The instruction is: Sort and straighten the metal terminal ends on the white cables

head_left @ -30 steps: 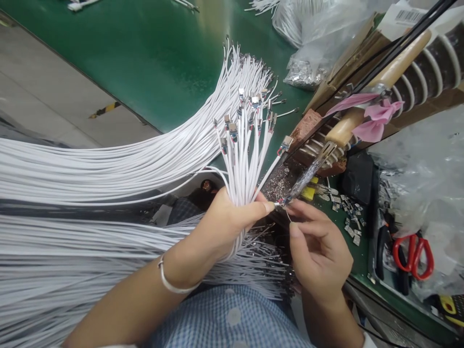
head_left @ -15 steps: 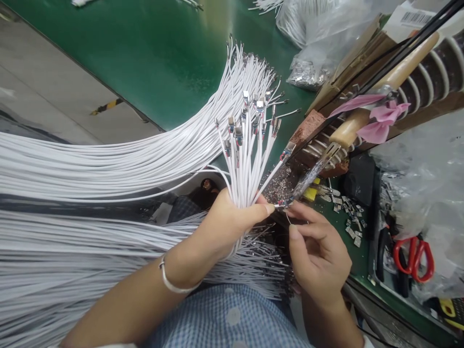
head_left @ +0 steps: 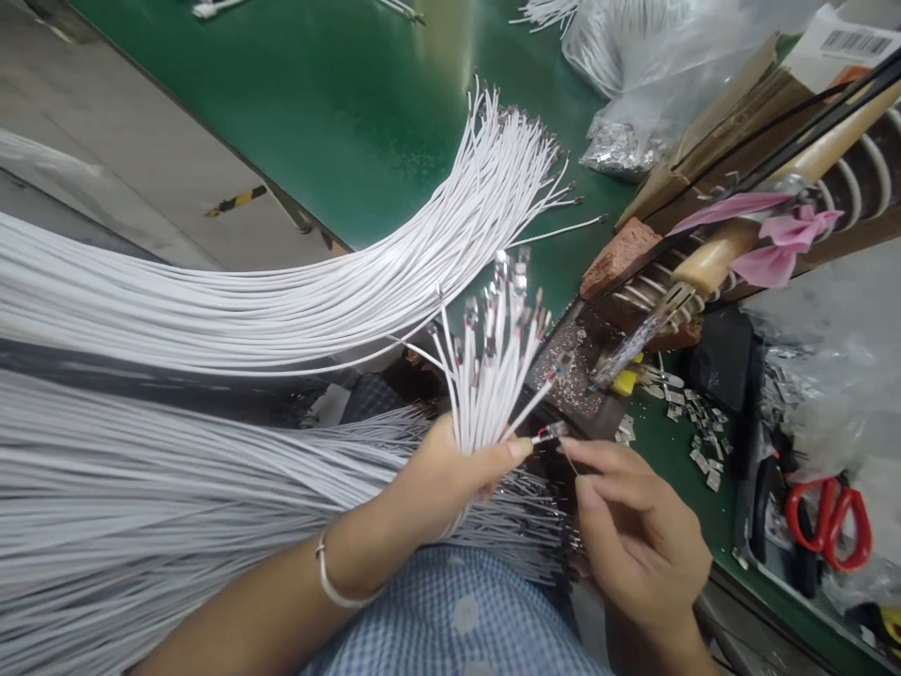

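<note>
My left hand [head_left: 450, 483] is closed around a bunch of white cables [head_left: 485, 399] whose ends carry small metal connectors and fan upward. One cable end, with its metal connector [head_left: 550, 432], juts right from beside my left thumb. Between my right hand's [head_left: 637, 535] thumb and fingers is a thin solder wire [head_left: 572, 462], and its fingertips are right by that connector. Up and to the right, a soldering iron [head_left: 710, 258] with a wooden handle and pink ribbon is fixed at a slant. Its tip is apart from the connector.
A large sheaf of white cables [head_left: 338, 300] lies across the green table [head_left: 316, 122]; more cables [head_left: 211, 479] lie below it. Loose metal pieces [head_left: 704, 427], red-handled scissors [head_left: 829, 523], a brick [head_left: 623, 253] and plastic bags [head_left: 633, 113] are on the right.
Both hands and the held connector have moved down, away from the soldering iron's tip, which was touching it before. The camera view has also shifted slightly.
</note>
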The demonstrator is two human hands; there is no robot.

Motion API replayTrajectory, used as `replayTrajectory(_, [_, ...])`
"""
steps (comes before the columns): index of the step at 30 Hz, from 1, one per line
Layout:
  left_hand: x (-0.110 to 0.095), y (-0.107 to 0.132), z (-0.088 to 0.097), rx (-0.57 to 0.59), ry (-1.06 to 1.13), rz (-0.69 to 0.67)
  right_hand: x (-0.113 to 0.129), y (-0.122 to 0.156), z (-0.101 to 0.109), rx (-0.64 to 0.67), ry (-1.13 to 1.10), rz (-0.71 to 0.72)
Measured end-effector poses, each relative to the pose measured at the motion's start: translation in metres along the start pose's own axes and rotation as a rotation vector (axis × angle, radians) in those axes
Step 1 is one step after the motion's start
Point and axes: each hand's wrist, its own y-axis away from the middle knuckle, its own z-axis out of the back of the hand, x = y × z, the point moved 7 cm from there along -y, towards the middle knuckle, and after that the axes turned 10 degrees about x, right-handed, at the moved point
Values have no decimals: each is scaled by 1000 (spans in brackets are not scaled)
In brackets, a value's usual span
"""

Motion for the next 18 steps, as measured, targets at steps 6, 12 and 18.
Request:
replayTrajectory(6, [31, 23, 6, 7, 176, 3, -4, 5, -4, 121, -145, -132])
replayTrajectory(12, [48, 39, 12, 8, 209, 51, -12, 5, -11, -3, -79, -250])
replayTrajectory(18, [54, 47, 6, 134, 102, 73, -11, 0, -21, 36, 68, -211])
